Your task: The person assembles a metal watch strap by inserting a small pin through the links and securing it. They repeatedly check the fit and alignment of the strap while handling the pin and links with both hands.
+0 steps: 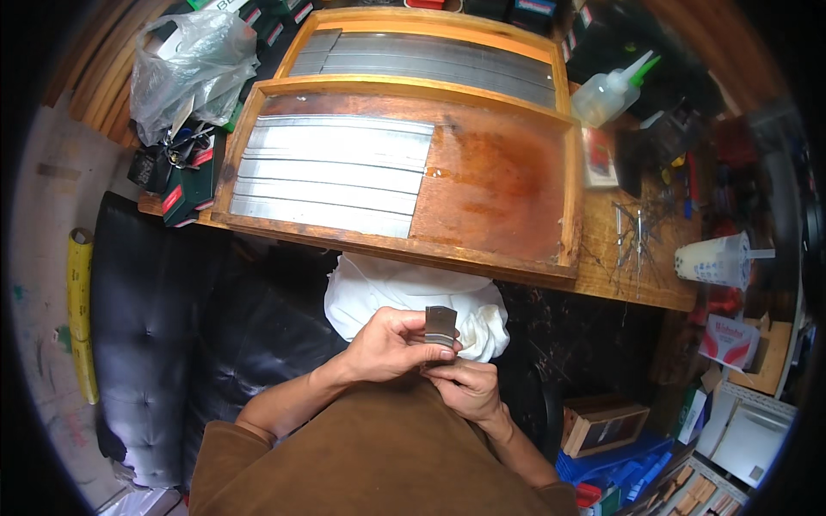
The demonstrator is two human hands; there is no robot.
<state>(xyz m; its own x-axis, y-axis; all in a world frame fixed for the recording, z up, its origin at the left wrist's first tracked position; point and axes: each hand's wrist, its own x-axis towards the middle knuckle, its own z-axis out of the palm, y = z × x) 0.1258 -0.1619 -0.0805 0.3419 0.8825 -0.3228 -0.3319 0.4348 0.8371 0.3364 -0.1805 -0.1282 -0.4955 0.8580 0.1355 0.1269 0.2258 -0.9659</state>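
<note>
Biggest thing here is the wooden desk, mostly covered, with its near right corner in plain view. Off its near left side there's a black tufted leather seat.

On the desk, a big wooden tray runs along the near edge, with shiny flat metal strips laid in rows over its left half, the right half being bare stained wood. A second tray sits behind it toward the far edge, also loaded with greyish strips. There's a crumpled clear plastic bag by the far left corner, and a white cloth bunched below the near edge.

Now the hands, both out in front of the near edge, over the lap. The left hand has its grip closed, thumb and fingers pinching the piece listed last. The right hand is curled just below; can't tell if its grip is holding anything.

Smaller stuff: a drink cup at the right edge, a squeeze bottle toward the far right corner, thin dark metal bits scattered near the near right corner.

Smallest: the little dark metal piece, held up between the cloth and the person's brown shirt.
</note>
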